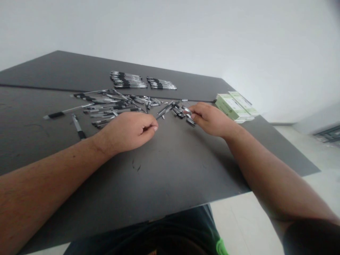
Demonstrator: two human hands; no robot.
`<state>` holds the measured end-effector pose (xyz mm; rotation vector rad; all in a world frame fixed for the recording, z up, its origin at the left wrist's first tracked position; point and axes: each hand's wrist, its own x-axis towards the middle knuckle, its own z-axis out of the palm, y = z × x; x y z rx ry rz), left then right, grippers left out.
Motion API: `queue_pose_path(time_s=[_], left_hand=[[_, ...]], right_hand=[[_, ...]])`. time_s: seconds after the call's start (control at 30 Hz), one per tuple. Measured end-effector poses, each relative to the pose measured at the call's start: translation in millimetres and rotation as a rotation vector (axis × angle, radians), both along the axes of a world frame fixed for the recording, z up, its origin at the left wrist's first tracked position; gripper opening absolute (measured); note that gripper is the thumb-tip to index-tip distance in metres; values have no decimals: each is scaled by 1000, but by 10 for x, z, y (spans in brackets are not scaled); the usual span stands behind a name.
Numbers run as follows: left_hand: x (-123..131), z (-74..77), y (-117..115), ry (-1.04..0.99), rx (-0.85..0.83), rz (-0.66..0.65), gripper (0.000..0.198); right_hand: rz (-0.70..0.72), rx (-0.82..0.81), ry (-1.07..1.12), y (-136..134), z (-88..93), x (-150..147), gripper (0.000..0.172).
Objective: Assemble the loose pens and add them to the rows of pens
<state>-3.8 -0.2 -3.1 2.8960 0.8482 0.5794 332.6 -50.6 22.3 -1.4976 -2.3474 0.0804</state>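
Dark surface [164, 177], white wall [159, 32] behind; loose pens [106, 107], heaped mid-surface; two pen stacks [129, 80], beyond the heap; green-and-white boxes [233, 106], right; left hand [130, 131], curled beside the heap, grip cannot be told; right hand [208, 118], well apart, pinching one pen [186, 110] at the heap's right end

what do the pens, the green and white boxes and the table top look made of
The pens: probably clear, shiny plastic, given the bright highlights; the matte black sections could be rubber grips.
The green and white boxes: likely thin printed card, judging by flat faces and straight edges.
The table top: smooth, dark grey, low sheen, perhaps laminate, though painted board is possible.
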Motion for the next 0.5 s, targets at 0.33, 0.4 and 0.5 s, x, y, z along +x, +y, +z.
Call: queue_pose_path(time_s=[0.33, 0.4, 0.5], left_hand=[[2, 19, -8, 11, -11, 0, 35], [4, 21, -5, 14, -11, -4, 35], [3, 17, 1, 17, -4, -5, 36]], right_hand=[[-332, 52, 714, 54, -52, 75, 37], [-390, 33, 754, 84, -35, 81, 39], [-432, 3, 744, 128, -47, 98, 47]])
